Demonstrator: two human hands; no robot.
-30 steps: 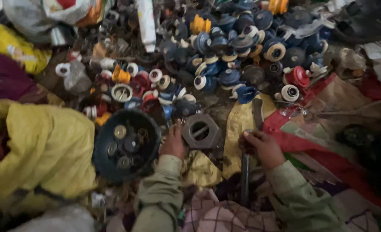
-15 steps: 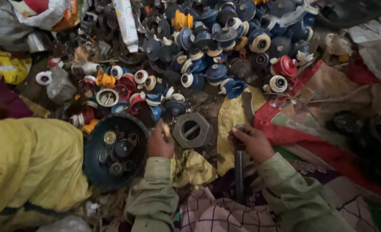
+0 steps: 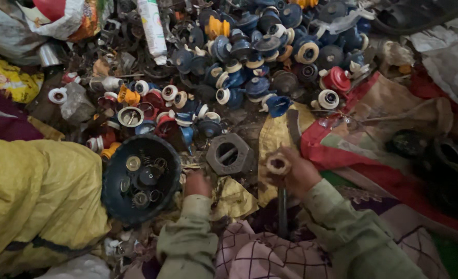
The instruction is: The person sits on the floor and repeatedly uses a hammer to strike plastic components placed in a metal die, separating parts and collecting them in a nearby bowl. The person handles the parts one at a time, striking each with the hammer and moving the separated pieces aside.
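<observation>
From the head view I see both hands low in the centre, over a floor covered with scrap parts.

1. Right hand [image 3: 297,173]: closed around a small pale round cap [image 3: 279,164], held at the fingertips with its open face turned up toward the camera. A dark metal rod [image 3: 282,209] stands just below this hand and runs down toward the lap; I cannot tell whether the hand also grips it.
2. Left hand [image 3: 197,184]: blurred, fingers curled downward, resting on the clutter. I cannot tell whether it holds anything. It lies between the dark round bowl [image 3: 116,196] on its left and the grey hexagonal metal block [image 3: 230,154] just above and to its right.
3. Hexagonal block: lies flat on the floor, its central bore facing up, between the two hands and slightly beyond them. The cap sits just right of it, not touching.
4. Bowl: contains small metal discs and rings, and rests against a yellow sack [image 3: 38,196].
5. Beyond the hands: a dense heap of blue, red and white plastic caps [image 3: 249,57], well apart from the held cap. A white spray can [image 3: 152,28] lies across the top of that heap.
</observation>
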